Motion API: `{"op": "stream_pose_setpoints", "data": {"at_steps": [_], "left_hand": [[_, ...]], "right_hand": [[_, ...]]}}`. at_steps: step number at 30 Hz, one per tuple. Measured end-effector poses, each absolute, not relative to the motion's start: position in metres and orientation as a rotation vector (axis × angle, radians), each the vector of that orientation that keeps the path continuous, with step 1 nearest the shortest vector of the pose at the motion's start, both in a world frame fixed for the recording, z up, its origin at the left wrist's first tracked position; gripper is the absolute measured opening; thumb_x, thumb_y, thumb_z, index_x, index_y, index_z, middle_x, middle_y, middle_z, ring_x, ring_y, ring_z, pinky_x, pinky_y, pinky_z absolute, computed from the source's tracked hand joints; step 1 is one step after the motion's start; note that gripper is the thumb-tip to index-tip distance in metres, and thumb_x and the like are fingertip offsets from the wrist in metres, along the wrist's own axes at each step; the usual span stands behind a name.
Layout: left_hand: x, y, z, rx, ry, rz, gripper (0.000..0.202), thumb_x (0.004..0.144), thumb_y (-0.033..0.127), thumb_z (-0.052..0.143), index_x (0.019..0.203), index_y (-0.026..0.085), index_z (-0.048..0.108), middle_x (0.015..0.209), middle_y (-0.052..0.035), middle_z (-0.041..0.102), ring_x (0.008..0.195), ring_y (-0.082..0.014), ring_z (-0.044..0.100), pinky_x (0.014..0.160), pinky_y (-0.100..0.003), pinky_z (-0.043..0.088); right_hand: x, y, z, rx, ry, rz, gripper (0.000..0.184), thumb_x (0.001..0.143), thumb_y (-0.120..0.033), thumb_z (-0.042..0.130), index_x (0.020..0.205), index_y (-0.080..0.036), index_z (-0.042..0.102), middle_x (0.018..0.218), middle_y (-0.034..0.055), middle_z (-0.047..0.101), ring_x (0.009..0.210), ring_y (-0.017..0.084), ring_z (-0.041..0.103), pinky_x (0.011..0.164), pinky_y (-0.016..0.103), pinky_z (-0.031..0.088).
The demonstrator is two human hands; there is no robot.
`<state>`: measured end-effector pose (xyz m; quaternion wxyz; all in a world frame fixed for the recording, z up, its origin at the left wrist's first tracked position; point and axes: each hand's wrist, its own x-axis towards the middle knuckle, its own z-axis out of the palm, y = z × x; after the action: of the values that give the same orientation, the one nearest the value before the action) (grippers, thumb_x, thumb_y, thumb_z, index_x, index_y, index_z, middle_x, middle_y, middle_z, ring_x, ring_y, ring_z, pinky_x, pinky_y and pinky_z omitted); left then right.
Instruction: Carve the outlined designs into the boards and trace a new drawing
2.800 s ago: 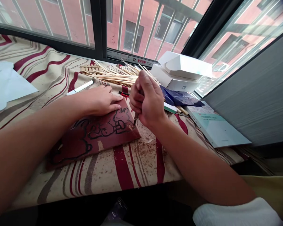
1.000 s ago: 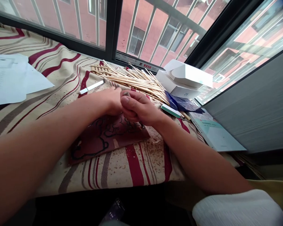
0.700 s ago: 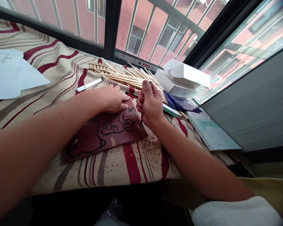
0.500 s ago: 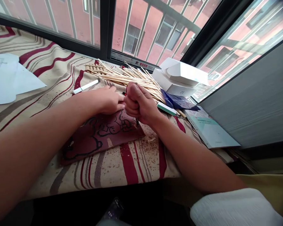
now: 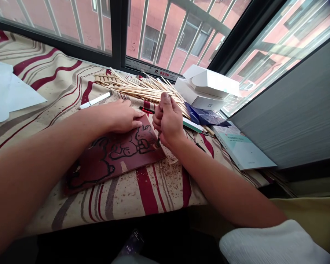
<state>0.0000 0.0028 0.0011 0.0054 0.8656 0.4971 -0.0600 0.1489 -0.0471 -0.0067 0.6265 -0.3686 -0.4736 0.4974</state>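
- On my feed the right hand (image 5: 167,119) is a closed fist around a small carving tool (image 5: 158,140), with only the metal tip poking out below the little finger (the handle is buried in the grip, so I can't tell the blade shape).
- That tip sits on the black outline near the far corner of the dark red block (image 5: 93,161), which lies flat on a striped cloth (image 5: 121,200) (the drawing looks like a cartoon animal to me).
- The left hand (image 5: 123,119) is open, palm down, with its fingers pressing on the block's upper edge. The hands are apart but close, and the left fingertips are just beside the right fist.
- Wood shavings (image 5: 167,172) are scattered around the block's right side (pretty messy, honestly).
- If I were steering, I'd keep the tip low and shallow, and aim the cut away from those left fingers.
- I'd also turn the block at the curves rather than twist the right wrist, and brush the crumbs off so the black line stays easy to read.
- Just behind are loose wooden sticks (image 5: 145,90), a red-and-black pen (image 5: 146,110), a white marker (image 5: 95,100), a white box (image 5: 200,96) and a book (image 5: 242,148).
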Motion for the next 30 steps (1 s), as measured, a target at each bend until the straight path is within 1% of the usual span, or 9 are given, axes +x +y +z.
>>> {"op": "stream_pose_setpoints", "data": {"at_steps": [3,6,9,13,16,19,23,26,30], "left_hand": [[-0.001,0.004,0.000,2.699,1.565,-0.213,0.060,0.096,0.064,0.041,0.150,0.041,0.054,0.141,-0.0135,0.059,0.130,-0.0422,0.055,0.107,-0.052,0.040],[-0.006,0.009,-0.005,2.715,1.551,-0.176,0.062,0.094,0.069,0.040,0.144,0.039,0.060,0.140,-0.0129,0.060,0.130,-0.0412,0.055,0.108,-0.051,0.040],[-0.009,0.012,-0.010,2.736,1.541,-0.147,0.063,0.094,0.070,0.039,0.141,0.037,0.064,0.137,-0.0146,0.060,0.128,-0.0412,0.055,0.106,-0.051,0.042],[-0.006,0.008,-0.006,2.743,1.546,-0.201,0.058,0.096,0.066,0.039,0.145,0.041,0.059,0.134,-0.0131,0.060,0.125,-0.0412,0.057,0.103,-0.052,0.042],[-0.002,0.004,-0.001,2.744,1.562,-0.218,0.060,0.098,0.065,0.038,0.152,0.041,0.051,0.135,-0.0142,0.059,0.125,-0.0416,0.057,0.103,-0.052,0.041],[-0.001,0.002,0.001,2.726,1.583,-0.223,0.062,0.097,0.065,0.037,0.154,0.041,0.047,0.136,-0.0148,0.058,0.125,-0.0414,0.057,0.103,-0.051,0.041],[-0.005,0.006,-0.002,2.739,1.542,-0.217,0.061,0.096,0.065,0.039,0.151,0.041,0.051,0.135,-0.0145,0.060,0.122,-0.0401,0.058,0.102,-0.049,0.041],[-0.008,0.010,-0.004,2.781,1.501,-0.216,0.062,0.096,0.066,0.038,0.149,0.040,0.055,0.133,-0.0149,0.060,0.121,-0.0393,0.058,0.101,-0.048,0.042],[-0.009,0.010,-0.003,2.788,1.498,-0.234,0.062,0.096,0.064,0.036,0.149,0.038,0.056,0.130,-0.0156,0.061,0.117,-0.0378,0.060,0.099,-0.047,0.043]], "right_hand": [[0.156,-0.047,-0.004,-0.775,-1.179,1.306,0.050,0.092,-0.067,0.059,0.073,-0.027,0.035,0.050,-0.0120,0.022,0.041,0.008,0.011,0.039,0.027,0.011],[0.160,-0.052,0.001,-0.663,-1.370,1.467,0.050,0.094,-0.065,0.059,0.072,-0.027,0.034,0.050,-0.0116,0.024,0.041,0.007,0.012,0.039,0.025,0.013],[0.159,-0.054,0.005,-0.634,-1.449,1.553,0.053,0.093,-0.064,0.060,0.071,-0.026,0.032,0.050,-0.0117,0.024,0.041,0.006,0.013,0.039,0.024,0.013],[0.155,-0.048,0.000,-0.728,-1.261,1.433,0.051,0.095,-0.063,0.058,0.072,-0.027,0.030,0.051,-0.0122,0.023,0.041,0.007,0.012,0.039,0.025,0.010],[0.155,-0.044,-0.007,-0.799,-1.071,1.244,0.048,0.095,-0.062,0.058,0.074,-0.027,0.032,0.051,-0.0120,0.023,0.041,0.008,0.013,0.040,0.028,0.009],[0.157,-0.045,-0.011,-0.794,-0.974,1.134,0.046,0.095,-0.062,0.058,0.075,-0.027,0.035,0.052,-0.0113,0.024,0.041,0.008,0.013,0.040,0.028,0.010],[0.161,-0.048,-0.006,-0.699,-1.132,1.334,0.046,0.095,-0.065,0.053,0.074,-0.027,0.039,0.052,-0.0108,0.022,0.042,0.009,0.012,0.038,0.026,0.010],[0.167,-0.048,0.002,-0.635,-1.282,1.533,0.046,0.099,-0.063,0.047,0.073,-0.026,0.039,0.051,-0.0100,0.024,0.042,0.009,0.015,0.037,0.024,0.015],[0.176,-0.044,0.011,-0.567,-1.348,1.591,0.044,0.102,-0.052,0.041,0.067,-0.025,0.037,0.052,-0.0078,0.033,0.041,0.009,0.026,0.039,0.022,0.029]]}}
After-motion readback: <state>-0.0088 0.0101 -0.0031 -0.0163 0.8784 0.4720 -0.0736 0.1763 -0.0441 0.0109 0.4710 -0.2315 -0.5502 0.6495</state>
